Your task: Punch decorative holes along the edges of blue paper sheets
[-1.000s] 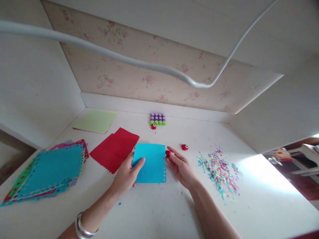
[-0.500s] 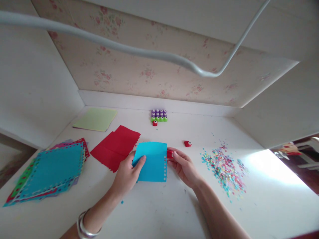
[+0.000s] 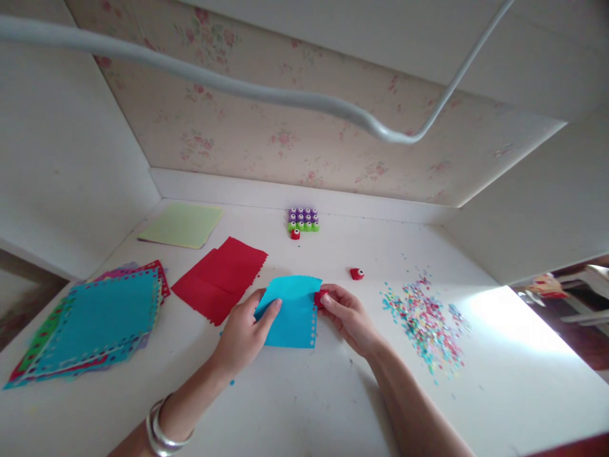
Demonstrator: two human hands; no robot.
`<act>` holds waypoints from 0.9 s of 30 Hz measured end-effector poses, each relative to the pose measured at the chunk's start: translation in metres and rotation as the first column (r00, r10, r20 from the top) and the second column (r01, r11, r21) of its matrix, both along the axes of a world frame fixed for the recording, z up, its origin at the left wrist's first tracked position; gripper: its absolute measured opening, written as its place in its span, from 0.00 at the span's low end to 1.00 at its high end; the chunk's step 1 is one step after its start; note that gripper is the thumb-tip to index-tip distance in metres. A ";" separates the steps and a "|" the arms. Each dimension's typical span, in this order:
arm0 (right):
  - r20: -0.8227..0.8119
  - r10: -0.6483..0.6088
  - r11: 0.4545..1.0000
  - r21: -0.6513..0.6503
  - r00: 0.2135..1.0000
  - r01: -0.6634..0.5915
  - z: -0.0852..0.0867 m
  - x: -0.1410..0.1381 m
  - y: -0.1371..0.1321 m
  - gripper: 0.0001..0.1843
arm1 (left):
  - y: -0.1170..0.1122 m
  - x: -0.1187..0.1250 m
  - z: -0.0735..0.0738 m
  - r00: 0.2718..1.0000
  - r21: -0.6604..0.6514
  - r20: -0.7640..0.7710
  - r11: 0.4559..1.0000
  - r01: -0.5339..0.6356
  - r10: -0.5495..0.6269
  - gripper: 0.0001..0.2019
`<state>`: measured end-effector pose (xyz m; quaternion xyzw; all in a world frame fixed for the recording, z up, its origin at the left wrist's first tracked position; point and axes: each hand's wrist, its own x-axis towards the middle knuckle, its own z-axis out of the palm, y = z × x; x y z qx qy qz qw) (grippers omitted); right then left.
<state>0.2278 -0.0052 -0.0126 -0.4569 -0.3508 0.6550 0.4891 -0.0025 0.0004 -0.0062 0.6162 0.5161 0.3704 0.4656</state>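
A blue sheet of paper (image 3: pixel 291 317) is pinched at its left side by my left hand (image 3: pixel 245 327), thumb on top. Small punched holes run up the lower part of its right edge. My right hand (image 3: pixel 349 317) is closed on a red craft punch (image 3: pixel 320 298), which sits over the paper's right edge above those holes, the thumb pressing on it. A second red craft punch (image 3: pixel 356 273) lies on the table beyond my right hand. Red paper sheets (image 3: pixel 221 276) with some scalloped edges lie just left of my left hand.
Purple and green punches (image 3: pixel 303 219) stand in rows at the back, a red one in front. Loose confetti (image 3: pixel 428 320) is scattered at the right. Punched coloured sheets (image 3: pixel 104 317) are stacked at left, pale green paper (image 3: pixel 183 224) behind. A white cable (image 3: pixel 257 92) crosses overhead.
The red punch has slid left onto the blue paper's edge, and my right thumb now bears on it. The paper has tilted slightly, its upper edge bending.
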 end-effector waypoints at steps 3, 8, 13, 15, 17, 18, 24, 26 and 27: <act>0.021 0.066 0.998 0.024 0.998 -0.066 0.004 0.001 -0.002 0.14 | 0.001 0.001 0.000 0.999 -0.053 0.049 0.998 0.023 -0.020 0.19; 0.010 0.140 0.990 0.004 0.990 -0.140 0.008 0.000 -0.003 0.16 | 0.002 0.002 0.001 0.998 -0.057 0.063 0.998 0.027 -0.023 0.21; -0.066 0.141 0.989 -0.043 0.988 -0.144 0.009 -0.004 -0.003 0.13 | 0.001 0.002 0.001 0.996 -0.074 0.078 0.996 0.051 -0.045 0.20; -0.080 0.125 0.990 -0.062 0.989 -0.130 0.009 -0.005 -0.002 0.12 | 0.001 0.002 0.000 0.996 -0.074 0.083 0.996 0.052 -0.046 0.21; -0.089 0.120 0.990 -0.066 0.989 -0.126 0.008 -0.005 -0.002 0.12 | 0.002 0.002 -0.002 0.995 -0.068 0.091 0.996 0.052 -0.046 0.21; -0.093 0.116 0.990 -0.065 0.989 -0.122 0.007 -0.005 -0.002 0.13 | 0.002 0.002 -0.002 0.994 -0.064 0.094 0.997 0.053 -0.047 0.22; -0.102 0.082 0.994 -0.060 0.991 -0.088 0.001 -0.006 -0.003 0.13 | 0.003 0.002 -0.004 0.996 -0.057 0.085 0.997 0.045 -0.040 0.22; -0.097 0.072 0.995 -0.054 0.993 -0.078 0.000 -0.006 -0.003 0.13 | 0.003 0.002 -0.004 0.995 -0.065 0.094 0.997 0.043 -0.037 0.22; -0.093 0.067 0.996 -0.050 0.993 -0.071 0.000 -0.007 -0.003 0.13 | 0.002 0.002 -0.004 0.995 -0.066 0.095 0.997 0.043 -0.037 0.22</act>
